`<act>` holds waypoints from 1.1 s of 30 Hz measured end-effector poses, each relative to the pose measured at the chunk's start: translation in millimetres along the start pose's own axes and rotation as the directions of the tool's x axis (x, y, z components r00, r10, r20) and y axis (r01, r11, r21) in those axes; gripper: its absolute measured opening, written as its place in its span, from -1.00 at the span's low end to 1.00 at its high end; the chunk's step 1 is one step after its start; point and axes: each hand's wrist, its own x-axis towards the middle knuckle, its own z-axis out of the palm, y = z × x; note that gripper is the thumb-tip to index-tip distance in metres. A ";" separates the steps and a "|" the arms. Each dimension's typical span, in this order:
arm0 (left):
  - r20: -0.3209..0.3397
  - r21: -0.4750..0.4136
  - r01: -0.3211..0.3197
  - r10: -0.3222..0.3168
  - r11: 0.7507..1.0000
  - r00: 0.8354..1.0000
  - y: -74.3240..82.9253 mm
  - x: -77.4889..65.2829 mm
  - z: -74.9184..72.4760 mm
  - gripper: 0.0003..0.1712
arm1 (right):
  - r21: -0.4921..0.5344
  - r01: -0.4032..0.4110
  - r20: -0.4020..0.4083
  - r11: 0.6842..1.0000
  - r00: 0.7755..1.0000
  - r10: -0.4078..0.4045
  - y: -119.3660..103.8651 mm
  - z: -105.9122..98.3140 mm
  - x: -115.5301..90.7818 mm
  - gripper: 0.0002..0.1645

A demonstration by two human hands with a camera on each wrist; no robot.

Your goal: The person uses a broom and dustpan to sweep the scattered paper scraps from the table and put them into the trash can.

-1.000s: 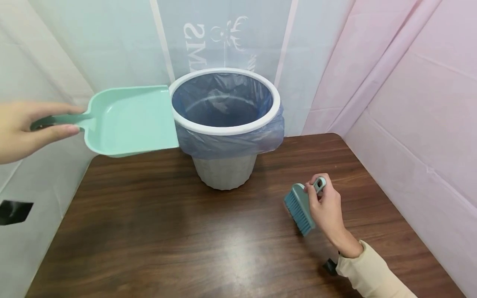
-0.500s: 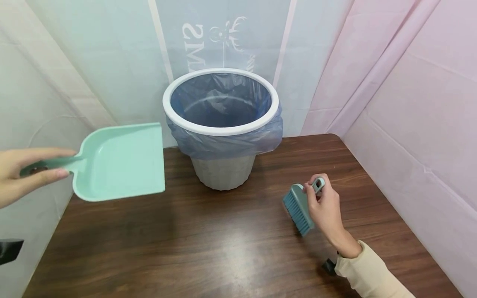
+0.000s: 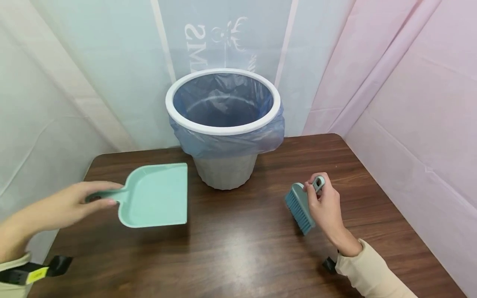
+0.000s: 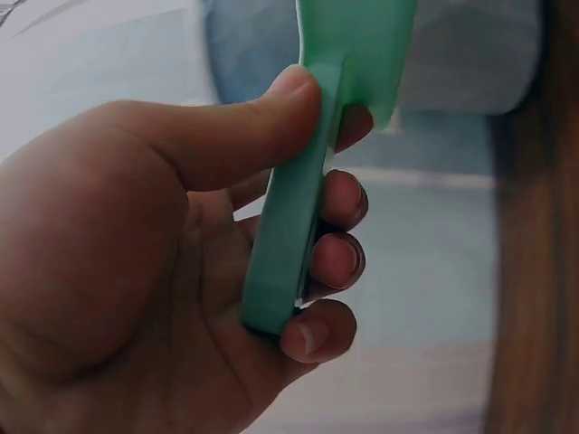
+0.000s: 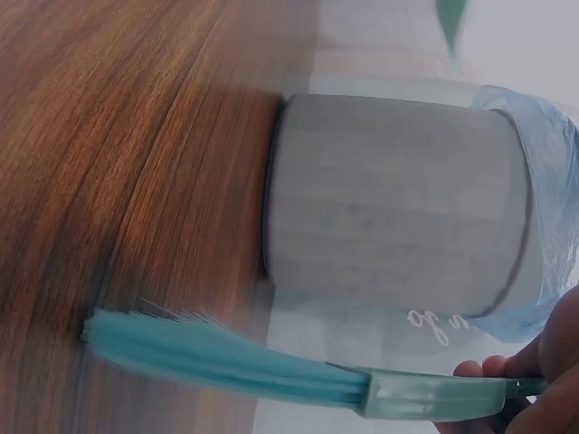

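My left hand grips the handle of a mint-green dustpan, its flat front edge facing right, in front and left of the bin. In the left wrist view, the thumb and curled fingers wrap the dustpan handle. On the right, my right hand pinches the handle of a teal hand brush, bristles pointing down and left. The right wrist view shows the brush's bristles close to the tabletop; whether they touch it I cannot tell. No debris shows in the dustpan.
A white-rimmed trash bin stands at the back middle of the brown wooden table, lined with a translucent blue bag. Pale cloth curtains hang behind and on both sides.
The left hand has brought the dustpan down from beside the bin's rim to lower in front of it, lately shifting right. The right hand and brush have stayed in place.
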 end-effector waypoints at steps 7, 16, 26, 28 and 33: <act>0.027 -0.145 -0.105 0.110 0.984 0.994 6.4 15.4 48.3 -0.61 | 0.001 0.001 0.009 1.000 1.000 -0.001 0.4 -0.6 0.4 -0.84; 0.085 -0.260 -0.053 0.078 0.964 0.993 29.1 31.5 108.8 -0.54 | -0.010 -0.003 0.000 1.000 1.000 0.003 -1.3 1.4 0.6 -0.83; 0.096 -0.241 -0.074 0.100 0.968 0.990 46.2 43.7 143.6 -0.57 | -0.012 -0.012 0.004 1.000 1.000 0.012 -2.0 2.0 1.1 -0.82; 0.091 -0.241 -0.070 0.094 0.968 0.991 47.6 45.7 147.3 -0.58 | -0.011 -0.015 0.008 1.000 1.000 0.015 -2.4 2.2 1.2 -0.82; 0.086 -0.235 -0.079 0.101 0.969 0.991 51.0 51.6 155.8 -0.56 | -0.011 -0.017 0.003 1.000 1.000 0.017 -2.9 3.1 1.7 -0.82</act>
